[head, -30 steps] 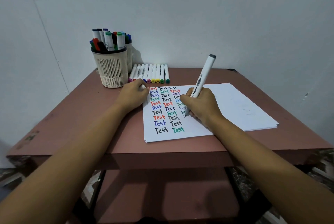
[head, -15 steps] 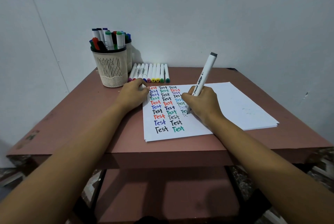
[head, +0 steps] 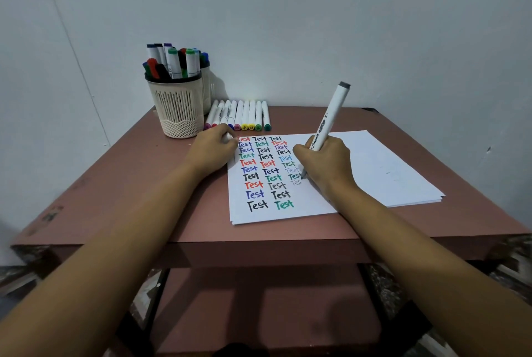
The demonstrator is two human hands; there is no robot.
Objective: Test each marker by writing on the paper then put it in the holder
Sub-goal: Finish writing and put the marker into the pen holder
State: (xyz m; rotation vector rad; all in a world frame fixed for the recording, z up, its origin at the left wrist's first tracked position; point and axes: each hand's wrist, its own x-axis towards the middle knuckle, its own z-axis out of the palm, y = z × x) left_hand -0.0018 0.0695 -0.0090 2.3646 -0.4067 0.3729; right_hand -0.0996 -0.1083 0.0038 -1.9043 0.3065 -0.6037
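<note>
The wall (head: 316, 25) behind is plain and pale grey-white, with a small dark mark (head: 488, 150) low on its right part. A thin line (head: 72, 48) runs down the wall at the left. The desk (head: 115, 198) has a reddish-brown top, and its front edge (head: 34, 253) is worn at the left corner. Under it is a lower shelf (head: 259, 307) of the same colour, between dark legs (head: 148, 296). The floor (head: 17, 279) looks grey and patterned. The light is soft.

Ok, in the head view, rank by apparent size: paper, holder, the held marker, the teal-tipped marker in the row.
1. paper
2. holder
3. held marker, partly hidden in the right hand
4. teal-tipped marker; it lies farther back, so the two markers' true size is unsure.
</note>
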